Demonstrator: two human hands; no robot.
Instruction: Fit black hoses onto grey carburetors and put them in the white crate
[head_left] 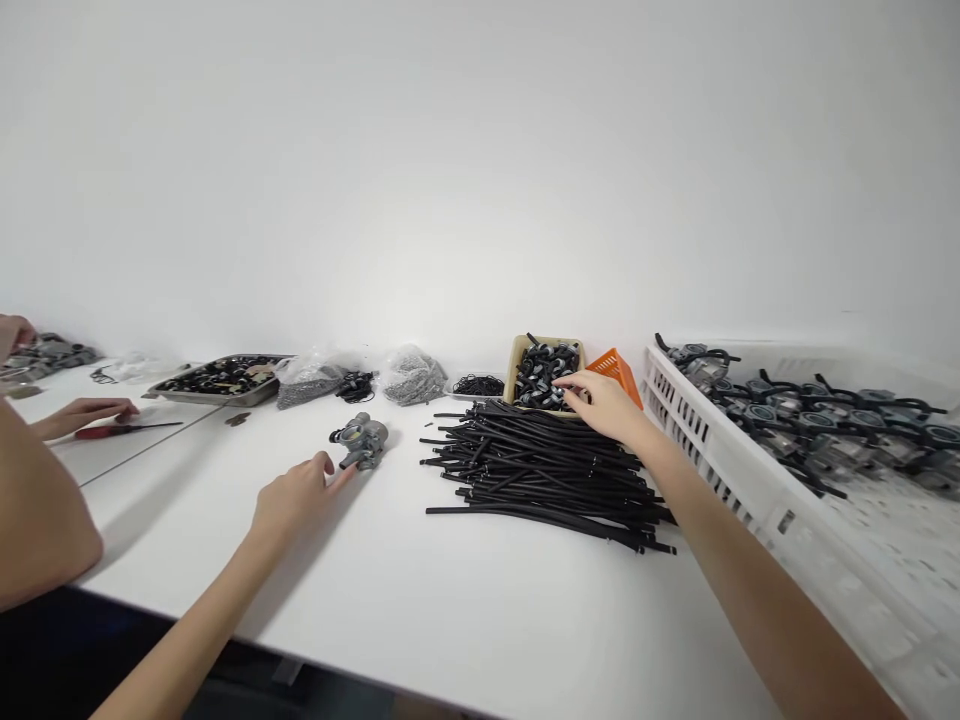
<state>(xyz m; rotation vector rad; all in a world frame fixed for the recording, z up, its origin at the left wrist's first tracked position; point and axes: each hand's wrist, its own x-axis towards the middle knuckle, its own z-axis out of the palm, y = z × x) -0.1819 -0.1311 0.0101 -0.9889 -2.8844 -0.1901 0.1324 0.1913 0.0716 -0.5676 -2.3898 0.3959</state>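
A small grey cast-metal part that looks like a carburetor (361, 438) rests on the white table. My left hand (298, 495) is just in front of it, thumb stretched out towards its lower edge and the other fingers loosely curled, not gripping it. Whether the thumb touches the metal I cannot tell. Over the yellow basket (511, 375) of small black and grey parts (546, 368), my right hand (602, 402) reaches with fingers and thumb apart at the near right side. No held piece shows in it. Below lies a heap of black rubber tubes (540, 455).
At right stands a white crate (739, 455) of assembled parts with black tubes, beside an orange basket (616, 372). Bags of small metal pieces (412, 377) and a metal tray (217, 398) line the back. Another person's hand (86, 415) is near a red-handled screwdriver (101, 432).
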